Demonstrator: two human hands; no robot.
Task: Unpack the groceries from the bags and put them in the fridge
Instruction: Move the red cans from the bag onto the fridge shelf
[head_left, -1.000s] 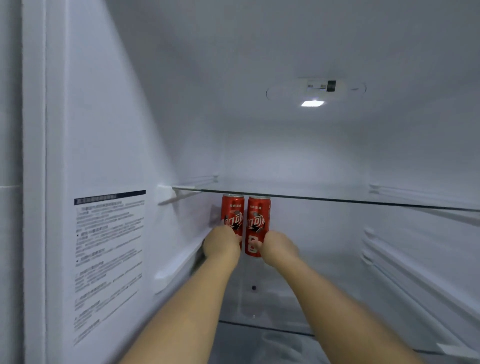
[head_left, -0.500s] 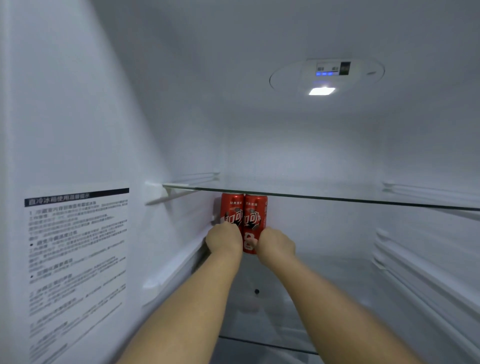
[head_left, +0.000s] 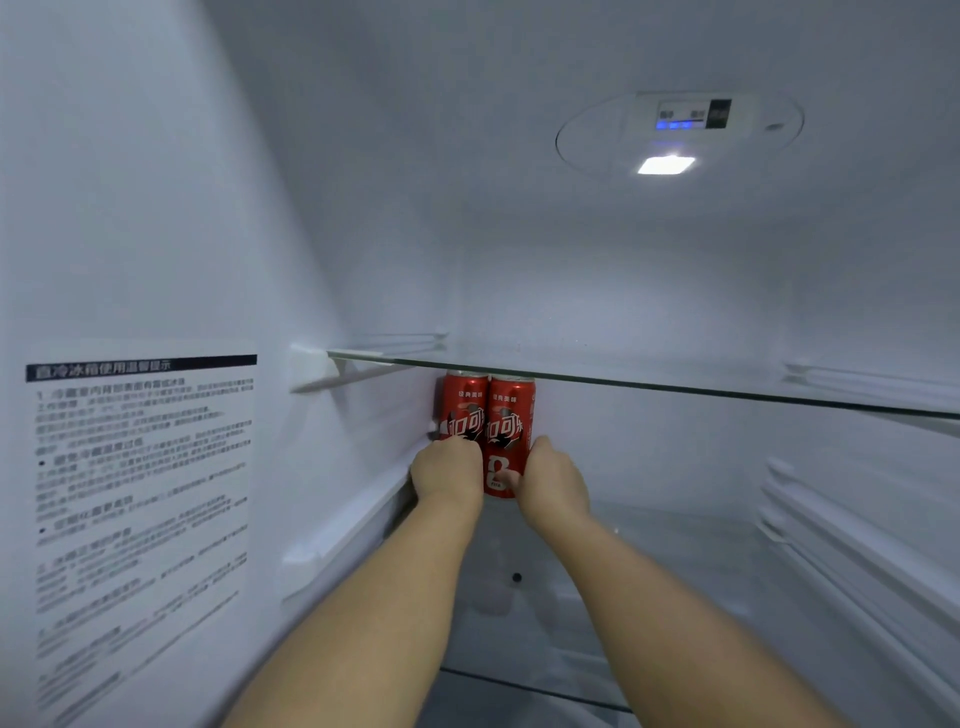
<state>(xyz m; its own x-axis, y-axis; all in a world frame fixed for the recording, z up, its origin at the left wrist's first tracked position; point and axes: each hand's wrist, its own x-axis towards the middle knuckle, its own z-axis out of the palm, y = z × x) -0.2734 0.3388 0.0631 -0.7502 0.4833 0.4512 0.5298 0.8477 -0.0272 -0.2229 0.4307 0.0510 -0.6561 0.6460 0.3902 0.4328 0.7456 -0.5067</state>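
Note:
Two red soda cans stand upright side by side deep in the fridge, near the back left corner under a glass shelf. My left hand (head_left: 448, 472) grips the lower part of the left can (head_left: 465, 402). My right hand (head_left: 551, 480) grips the right can (head_left: 511, 415), with the thumb across its front. The cans touch each other. Their bases sit on the lower glass shelf (head_left: 649, 623), partly hidden by my hands.
The upper glass shelf (head_left: 675, 387) runs just above the can tops. A printed instruction label (head_left: 140, 499) is on the left inner wall. Shelf rails (head_left: 857, 545) line the right wall. A lamp and control panel (head_left: 675, 135) sit in the ceiling.
Both cans have been pushed further back and closer together until they touch. My head has moved nearer into the fridge.

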